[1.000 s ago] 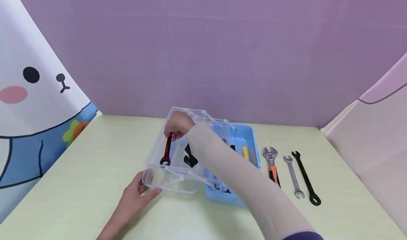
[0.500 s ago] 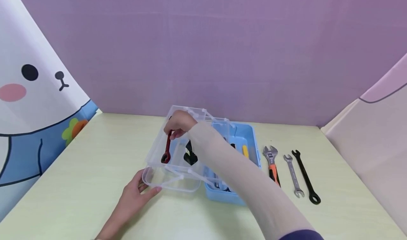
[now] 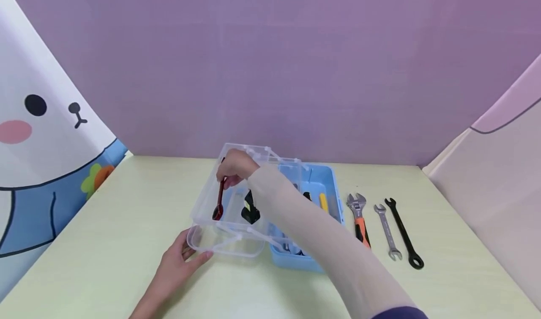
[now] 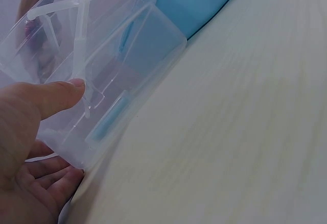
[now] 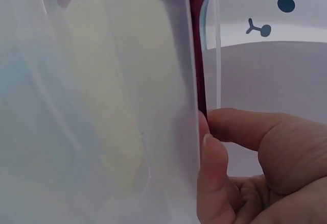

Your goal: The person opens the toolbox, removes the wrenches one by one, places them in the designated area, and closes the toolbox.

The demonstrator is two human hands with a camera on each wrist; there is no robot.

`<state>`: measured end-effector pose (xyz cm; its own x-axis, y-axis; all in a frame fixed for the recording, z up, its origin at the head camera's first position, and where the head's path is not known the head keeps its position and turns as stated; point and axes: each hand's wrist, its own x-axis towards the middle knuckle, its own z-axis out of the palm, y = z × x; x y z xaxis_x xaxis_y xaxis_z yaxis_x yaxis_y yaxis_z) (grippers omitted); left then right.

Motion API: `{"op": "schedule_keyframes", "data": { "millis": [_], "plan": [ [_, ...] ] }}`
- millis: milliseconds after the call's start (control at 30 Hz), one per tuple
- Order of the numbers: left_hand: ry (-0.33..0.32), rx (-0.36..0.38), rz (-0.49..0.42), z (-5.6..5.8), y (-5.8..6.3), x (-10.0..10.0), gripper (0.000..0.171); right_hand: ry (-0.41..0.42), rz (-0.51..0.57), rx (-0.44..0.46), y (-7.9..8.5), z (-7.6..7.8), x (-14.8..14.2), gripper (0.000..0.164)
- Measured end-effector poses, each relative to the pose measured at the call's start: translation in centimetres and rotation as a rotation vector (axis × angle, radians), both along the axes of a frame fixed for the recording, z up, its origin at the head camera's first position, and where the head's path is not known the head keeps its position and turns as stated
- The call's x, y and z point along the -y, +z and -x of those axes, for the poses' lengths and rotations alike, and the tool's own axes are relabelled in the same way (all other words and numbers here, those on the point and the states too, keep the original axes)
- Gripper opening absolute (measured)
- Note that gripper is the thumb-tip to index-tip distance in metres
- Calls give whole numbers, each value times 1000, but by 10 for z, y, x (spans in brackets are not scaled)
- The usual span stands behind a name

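Note:
My right hand pinches a dark red ratchet wrench near its far end, over the clear plastic tray of a toolbox. The wrench's ring end points toward me, low over the tray's left part. In the right wrist view, the thumb and index finger meet at the red shank, partly behind a clear wall. My left hand holds the near-left corner of the clear lid beneath the tray. Its thumb lies along the lid's side, with the other fingers at the bottom corner.
The blue toolbox base holds several tools, including a yellow-handled one. A black item lies in the tray. To the right lie an adjustable wrench, a silver wrench and a black wrench. A purple cloth hangs behind.
The red wrench has turned in my right hand, so its ring end shows more edge-on than before. My left hand stays at the lid corner. The head view has shifted slightly.

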<state>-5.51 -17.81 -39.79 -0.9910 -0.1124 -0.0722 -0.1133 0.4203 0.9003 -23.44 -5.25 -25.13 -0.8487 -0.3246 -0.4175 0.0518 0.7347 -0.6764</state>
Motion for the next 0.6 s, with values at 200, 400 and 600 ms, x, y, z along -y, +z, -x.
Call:
{"op": "schedule_keyframes", "data": {
  "millis": [200, 400, 600],
  "plan": [
    [0, -31, -13, -2, -2, 0, 70, 10, 7, 10, 3, -2, 1, 6],
    [12, -16, -8, -1, 0, 0, 70, -10, 61, 27, 7, -2, 1, 7],
    [7, 1, 0, -2, 1, 0, 71, -23, 108, 81, 8, 1, -3, 10]
  ]
}}
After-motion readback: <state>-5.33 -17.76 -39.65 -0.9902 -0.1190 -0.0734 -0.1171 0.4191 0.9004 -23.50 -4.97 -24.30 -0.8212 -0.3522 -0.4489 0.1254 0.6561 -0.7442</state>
